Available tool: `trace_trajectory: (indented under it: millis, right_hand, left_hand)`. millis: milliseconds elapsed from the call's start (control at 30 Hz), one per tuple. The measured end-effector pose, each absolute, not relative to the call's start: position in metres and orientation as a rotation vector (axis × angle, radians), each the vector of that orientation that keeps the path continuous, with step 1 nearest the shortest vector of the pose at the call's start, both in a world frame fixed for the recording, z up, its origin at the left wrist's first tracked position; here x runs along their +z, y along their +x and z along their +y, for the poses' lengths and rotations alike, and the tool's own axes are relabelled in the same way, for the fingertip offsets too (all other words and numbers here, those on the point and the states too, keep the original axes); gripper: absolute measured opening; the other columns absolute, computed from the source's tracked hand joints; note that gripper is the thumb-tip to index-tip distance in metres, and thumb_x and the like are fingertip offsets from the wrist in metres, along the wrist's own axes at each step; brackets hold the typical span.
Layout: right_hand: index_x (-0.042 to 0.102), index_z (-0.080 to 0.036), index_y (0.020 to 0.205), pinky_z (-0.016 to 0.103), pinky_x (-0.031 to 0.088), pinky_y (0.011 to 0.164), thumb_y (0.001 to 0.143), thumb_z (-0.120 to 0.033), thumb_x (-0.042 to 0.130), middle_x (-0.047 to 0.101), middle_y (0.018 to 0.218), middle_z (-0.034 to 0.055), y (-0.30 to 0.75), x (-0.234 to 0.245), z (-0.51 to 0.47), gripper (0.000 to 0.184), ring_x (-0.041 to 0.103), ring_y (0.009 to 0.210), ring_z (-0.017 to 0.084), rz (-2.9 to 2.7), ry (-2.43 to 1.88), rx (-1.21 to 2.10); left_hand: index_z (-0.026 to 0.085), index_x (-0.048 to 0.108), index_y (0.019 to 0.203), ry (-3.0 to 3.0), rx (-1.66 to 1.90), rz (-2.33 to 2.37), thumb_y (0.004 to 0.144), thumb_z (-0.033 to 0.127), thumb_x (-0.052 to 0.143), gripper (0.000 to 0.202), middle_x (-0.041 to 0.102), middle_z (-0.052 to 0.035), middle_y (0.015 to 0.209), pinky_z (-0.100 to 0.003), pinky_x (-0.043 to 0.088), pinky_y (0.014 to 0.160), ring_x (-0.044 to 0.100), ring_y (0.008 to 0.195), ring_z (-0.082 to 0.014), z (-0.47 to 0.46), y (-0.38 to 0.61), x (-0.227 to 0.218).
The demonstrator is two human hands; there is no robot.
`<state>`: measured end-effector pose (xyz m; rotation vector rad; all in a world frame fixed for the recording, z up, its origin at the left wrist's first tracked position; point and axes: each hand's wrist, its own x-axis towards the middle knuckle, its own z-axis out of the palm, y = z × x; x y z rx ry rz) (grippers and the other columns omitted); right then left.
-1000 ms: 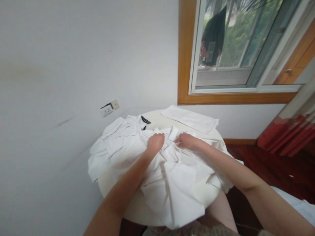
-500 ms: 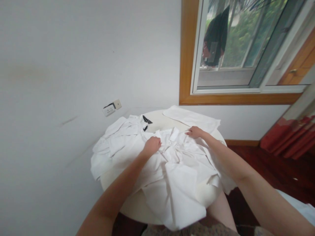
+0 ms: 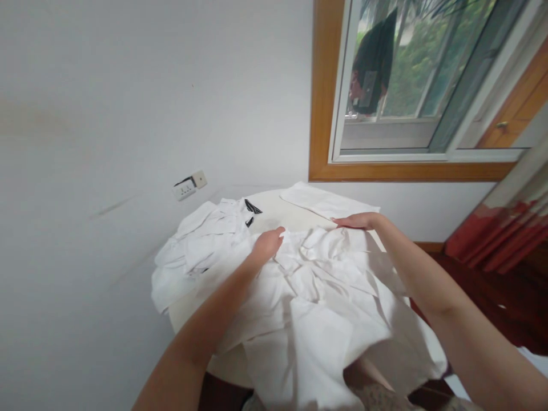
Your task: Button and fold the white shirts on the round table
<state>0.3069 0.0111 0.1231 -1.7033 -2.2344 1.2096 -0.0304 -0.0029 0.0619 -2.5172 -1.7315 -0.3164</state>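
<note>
A crumpled white garment (image 3: 325, 285), possibly a shirt, spreads over a round cream table (image 3: 274, 208) and hangs past its near edge. My left hand (image 3: 268, 243) is closed on the garment's far edge, left of centre. My right hand (image 3: 357, 221) pinches the same garment farther right, with the fingertips partly out of sight. Between the two hands the cloth is bunched and wrinkled. To the left of my left hand lies a pile of white clothing (image 3: 201, 234) with black striped trim. Behind my right hand rests a flat white cloth (image 3: 327, 200).
A white wall with a power socket (image 3: 185, 188) rises behind the table. At the right are a wood-framed window (image 3: 321, 114) and a red and beige curtain (image 3: 479, 228). Dark wooden floor (image 3: 479, 308) shows below.
My right hand has moved right and slightly up, stretching the garment sideways. Its right part now hangs wider over the table's edge. My left hand has shifted slightly upward.
</note>
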Motion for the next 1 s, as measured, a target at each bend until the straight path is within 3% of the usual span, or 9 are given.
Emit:
trace_trajectory:
  millis: [100, 233, 467, 600, 800, 1000]
  right_hand:
    - [0.071, -0.026, 0.109, 0.035, 0.050, 0.089, 0.082, -0.065, 0.049, 0.069, 0.115, 0.0043, 0.307, 0.123, 0.007, 0.053, 0.063, 0.103, 0.025, -2.073, -1.478, 1.600]
    - [0.061, -0.025, 0.124, 0.030, 0.052, 0.079, 0.075, -0.051, 0.065, 0.066, 0.117, 0.0053, 0.325, 0.112, 0.002, 0.056, 0.063, 0.094, 0.020, -2.098, -1.447, 1.563]
    - [0.069, -0.016, 0.085, 0.026, 0.047, 0.053, 0.062, -0.054, 0.073, 0.066, 0.080, 0.0068, 0.357, 0.104, -0.008, 0.045, 0.059, 0.064, 0.016, -2.199, -2.005, 1.400]
    - [0.068, -0.016, 0.085, 0.025, 0.042, 0.050, 0.060, -0.056, 0.073, 0.066, 0.077, 0.0059, 0.362, 0.118, -0.008, 0.048, 0.056, 0.062, 0.016, -2.339, -1.930, 1.236]
    - [0.065, -0.019, 0.080, 0.024, 0.041, 0.055, 0.064, -0.068, 0.064, 0.062, 0.070, 0.0023, 0.339, 0.124, -0.012, 0.052, 0.053, 0.065, 0.016, -2.285, -1.730, 1.243]
    - [0.060, -0.020, 0.087, 0.025, 0.046, 0.063, 0.069, -0.066, 0.060, 0.064, 0.079, 0.0026, 0.344, 0.096, -0.023, 0.049, 0.056, 0.071, 0.017, -2.036, -1.614, 1.166]
  left_hand:
    - [0.021, 0.058, 0.121, -2.395, -0.392, -1.680, 0.091, 0.024, 0.044, 0.033, 0.067, -0.0085, 0.109, -0.032, 0.044, 0.088, 0.059, 0.106, -0.0232, 0.010, -0.029, 0.063]
    - [0.018, 0.061, 0.117, -2.331, -0.330, -1.719, 0.091, 0.040, 0.046, 0.037, 0.064, -0.0123, 0.110, -0.036, 0.043, 0.091, 0.055, 0.108, -0.0263, 0.022, -0.040, 0.049]
    - [0.017, 0.067, 0.101, -2.583, -0.296, -1.919, 0.088, 0.058, 0.043, 0.049, 0.069, -0.0106, 0.106, -0.031, 0.044, 0.085, 0.061, 0.102, -0.0247, 0.024, -0.051, 0.043]
    - [0.018, 0.067, 0.087, -2.974, -0.286, -1.764, 0.080, 0.062, 0.050, 0.047, 0.071, -0.0075, 0.098, -0.027, 0.044, 0.082, 0.063, 0.094, -0.0234, 0.020, -0.046, 0.066]
    - [0.018, 0.060, 0.090, -3.051, -0.859, -1.527, 0.082, 0.056, 0.049, 0.041, 0.067, -0.0054, 0.097, -0.029, 0.045, 0.083, 0.060, 0.091, -0.0211, 0.009, -0.030, 0.085]
    - [0.019, 0.054, 0.093, -3.094, -0.688, -1.467, 0.088, 0.051, 0.041, 0.035, 0.062, -0.0043, 0.095, -0.030, 0.044, 0.084, 0.058, 0.088, -0.0194, -0.014, -0.048, 0.083]
